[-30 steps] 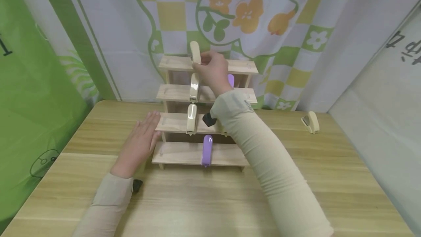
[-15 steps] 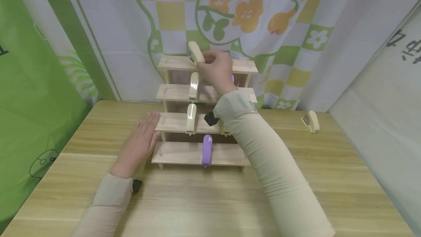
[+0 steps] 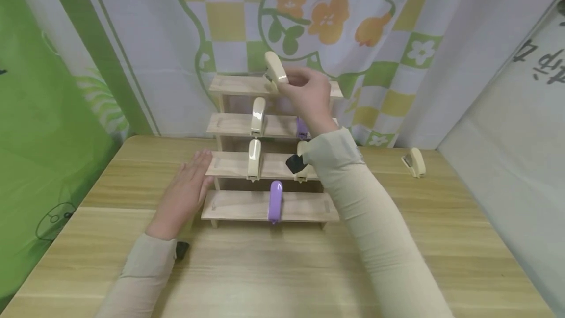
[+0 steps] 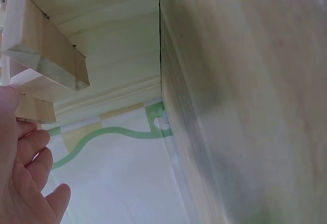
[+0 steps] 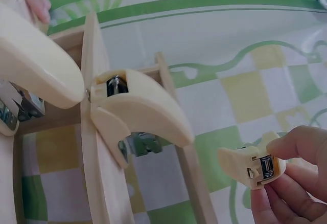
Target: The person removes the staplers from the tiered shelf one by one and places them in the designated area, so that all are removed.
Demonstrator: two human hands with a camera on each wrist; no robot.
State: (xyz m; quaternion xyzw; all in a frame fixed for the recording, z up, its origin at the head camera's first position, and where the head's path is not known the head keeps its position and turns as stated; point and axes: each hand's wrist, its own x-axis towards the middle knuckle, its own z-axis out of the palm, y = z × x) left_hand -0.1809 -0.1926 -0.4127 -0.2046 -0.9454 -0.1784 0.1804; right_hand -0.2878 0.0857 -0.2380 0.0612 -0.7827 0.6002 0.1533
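My right hand [image 3: 309, 93] pinches a cream stapler [image 3: 276, 68] at the top tier of the wooden stepped rack [image 3: 229, 205]. The right wrist view shows this stapler [image 5: 250, 165] between thumb and fingers. Whether it touches the board cannot be told. My left hand [image 3: 183, 193] rests against the rack's left side, its fingers fairly straight. One tier below the top stand a cream stapler [image 3: 258, 118] and a purple stapler [image 3: 302, 129]. The third tier bears another cream stapler [image 3: 254, 161] and one more [image 3: 302, 174] partly hidden behind the right wrist. A purple stapler [image 3: 275, 201] sits on the lowest tier.
Another cream stapler [image 3: 414, 162] stands on the wooden table [image 3: 247, 269] near its back right corner. A patterned curtain [image 3: 238, 18] hangs right behind the rack. Green cloth [image 3: 39, 136] is at the left, and a white printed sheet [image 3: 516, 126] at the right.
My right hand has moved to the right along the top tier with the cream stapler, which leans more. More of the purple stapler below shows. The left hand has stayed at the rack.
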